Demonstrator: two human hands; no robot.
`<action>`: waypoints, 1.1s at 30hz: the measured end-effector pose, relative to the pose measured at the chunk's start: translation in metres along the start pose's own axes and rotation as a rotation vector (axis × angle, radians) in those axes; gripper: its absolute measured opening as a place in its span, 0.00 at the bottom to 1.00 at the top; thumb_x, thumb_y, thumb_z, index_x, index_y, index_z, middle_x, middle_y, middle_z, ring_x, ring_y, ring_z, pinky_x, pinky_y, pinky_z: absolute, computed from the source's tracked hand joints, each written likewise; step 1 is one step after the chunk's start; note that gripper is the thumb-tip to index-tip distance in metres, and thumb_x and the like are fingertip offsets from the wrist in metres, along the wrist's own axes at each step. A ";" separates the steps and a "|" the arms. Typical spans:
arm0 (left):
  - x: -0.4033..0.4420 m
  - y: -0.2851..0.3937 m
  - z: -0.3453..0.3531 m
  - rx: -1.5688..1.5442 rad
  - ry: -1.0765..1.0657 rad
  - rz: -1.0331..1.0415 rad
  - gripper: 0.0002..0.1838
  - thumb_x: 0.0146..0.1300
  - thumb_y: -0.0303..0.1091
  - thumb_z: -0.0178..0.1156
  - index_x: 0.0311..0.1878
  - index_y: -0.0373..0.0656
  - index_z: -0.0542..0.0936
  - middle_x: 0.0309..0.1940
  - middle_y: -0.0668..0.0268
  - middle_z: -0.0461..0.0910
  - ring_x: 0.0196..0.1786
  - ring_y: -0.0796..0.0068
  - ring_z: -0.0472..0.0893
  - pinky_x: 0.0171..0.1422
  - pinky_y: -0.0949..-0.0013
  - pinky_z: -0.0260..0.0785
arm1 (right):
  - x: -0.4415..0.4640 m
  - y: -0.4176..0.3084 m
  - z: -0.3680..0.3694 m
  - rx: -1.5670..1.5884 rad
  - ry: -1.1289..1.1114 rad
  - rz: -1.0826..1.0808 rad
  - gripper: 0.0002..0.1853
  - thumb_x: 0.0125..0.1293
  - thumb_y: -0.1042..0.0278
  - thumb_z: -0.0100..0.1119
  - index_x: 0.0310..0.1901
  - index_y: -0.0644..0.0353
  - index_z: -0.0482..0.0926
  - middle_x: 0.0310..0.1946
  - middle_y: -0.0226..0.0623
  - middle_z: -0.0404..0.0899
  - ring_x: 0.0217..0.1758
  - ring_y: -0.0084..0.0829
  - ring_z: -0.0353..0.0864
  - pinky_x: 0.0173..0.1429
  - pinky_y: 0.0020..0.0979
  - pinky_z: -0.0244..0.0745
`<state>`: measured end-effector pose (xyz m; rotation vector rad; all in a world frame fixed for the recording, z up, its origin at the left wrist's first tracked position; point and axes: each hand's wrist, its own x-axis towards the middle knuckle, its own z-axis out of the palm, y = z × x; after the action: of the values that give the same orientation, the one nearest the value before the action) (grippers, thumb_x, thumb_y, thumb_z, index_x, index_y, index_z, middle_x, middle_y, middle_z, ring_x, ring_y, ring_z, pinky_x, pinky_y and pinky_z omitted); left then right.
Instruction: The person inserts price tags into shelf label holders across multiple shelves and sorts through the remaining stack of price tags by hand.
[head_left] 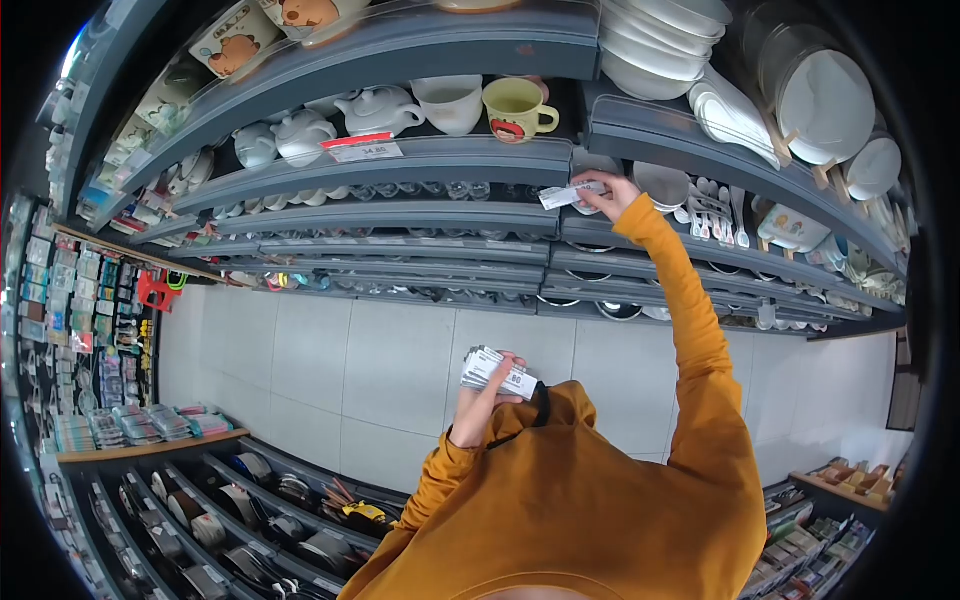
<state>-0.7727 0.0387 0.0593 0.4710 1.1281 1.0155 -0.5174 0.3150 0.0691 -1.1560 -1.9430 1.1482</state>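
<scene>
My left hand (485, 392) is closed around a stack of white price tags (497, 372), held low in front of my body above the floor. Reaching up to the shelves, my right hand (609, 195) pinches a single white price tag (571, 194) with printing on it. That tag is close to the front edge of a shelf, by some bowls (662, 183); I cannot tell whether it touches the edge. White spoons (715, 212) hang or stand just right of my right hand. A yellow mug (519, 109) sits on the shelf above and to the left.
White teapots (380, 110) line the upper shelf, with a red-topped price sign (363, 147) at its edge. Stacked bowls (660, 50) and a round white plate (826, 106) are at upper right. Pans (240, 505) fill a rack behind me on the left. Tiled floor (390, 370) lies between.
</scene>
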 end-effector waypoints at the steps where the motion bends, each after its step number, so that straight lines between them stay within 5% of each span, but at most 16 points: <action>1: 0.000 -0.003 0.002 -0.007 0.000 0.004 0.13 0.68 0.37 0.56 0.51 0.41 0.74 0.45 0.63 0.80 0.41 0.76 0.82 0.36 0.77 0.77 | -0.001 0.000 0.001 0.028 0.051 -0.022 0.12 0.68 0.68 0.55 0.51 0.60 0.77 0.40 0.35 0.81 0.39 0.23 0.82 0.45 0.24 0.78; 10: -0.006 -0.010 0.009 -0.014 -0.002 -0.002 0.14 0.68 0.37 0.56 0.52 0.41 0.73 0.45 0.63 0.79 0.42 0.76 0.82 0.37 0.77 0.78 | 0.000 -0.003 0.006 -0.014 0.004 -0.021 0.12 0.67 0.69 0.54 0.51 0.58 0.78 0.36 0.35 0.81 0.34 0.22 0.82 0.42 0.25 0.77; 13: -0.008 -0.009 0.011 -0.009 0.016 -0.012 0.13 0.69 0.37 0.55 0.52 0.42 0.73 0.45 0.63 0.79 0.43 0.76 0.82 0.37 0.76 0.76 | 0.005 -0.018 0.012 -0.116 -0.033 0.085 0.15 0.66 0.64 0.57 0.51 0.61 0.77 0.39 0.40 0.82 0.39 0.31 0.83 0.45 0.30 0.77; 17: -0.008 -0.009 0.010 0.007 0.017 -0.010 0.12 0.69 0.37 0.55 0.52 0.43 0.73 0.46 0.63 0.80 0.43 0.75 0.82 0.37 0.76 0.75 | 0.022 -0.008 0.019 -0.427 -0.001 -0.031 0.24 0.62 0.52 0.59 0.51 0.65 0.76 0.44 0.56 0.80 0.51 0.54 0.77 0.55 0.41 0.72; 20: -0.007 -0.013 0.007 -0.044 0.021 0.028 0.12 0.69 0.37 0.55 0.52 0.43 0.73 0.46 0.63 0.80 0.44 0.74 0.82 0.37 0.76 0.76 | 0.035 -0.014 0.026 -0.571 -0.017 0.020 0.23 0.63 0.53 0.59 0.49 0.66 0.76 0.43 0.55 0.80 0.49 0.53 0.78 0.54 0.41 0.73; 23: -0.005 -0.016 0.005 -0.057 0.016 0.037 0.13 0.69 0.37 0.54 0.52 0.42 0.73 0.46 0.63 0.79 0.44 0.74 0.81 0.41 0.74 0.77 | 0.058 0.039 0.042 -0.520 -0.066 -0.120 0.19 0.63 0.55 0.58 0.47 0.62 0.78 0.43 0.50 0.80 0.47 0.52 0.79 0.53 0.41 0.73; 26: -0.004 -0.017 0.007 -0.048 0.005 0.028 0.13 0.69 0.37 0.54 0.52 0.42 0.73 0.47 0.64 0.79 0.43 0.74 0.81 0.41 0.75 0.77 | 0.041 -0.003 0.050 -0.294 -0.041 -0.343 0.12 0.65 0.64 0.58 0.48 0.55 0.80 0.42 0.41 0.82 0.44 0.42 0.80 0.50 0.34 0.74; 33: -0.002 -0.017 0.006 -0.031 -0.026 -0.001 0.13 0.69 0.37 0.55 0.52 0.43 0.73 0.46 0.64 0.79 0.44 0.75 0.81 0.39 0.76 0.76 | 0.041 0.009 0.057 -0.331 -0.031 -0.113 0.16 0.62 0.60 0.62 0.47 0.62 0.79 0.41 0.42 0.83 0.43 0.38 0.82 0.50 0.33 0.75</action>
<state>-0.7604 0.0301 0.0498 0.4578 1.0882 1.0221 -0.5785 0.3324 0.0374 -1.1793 -2.2513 0.8096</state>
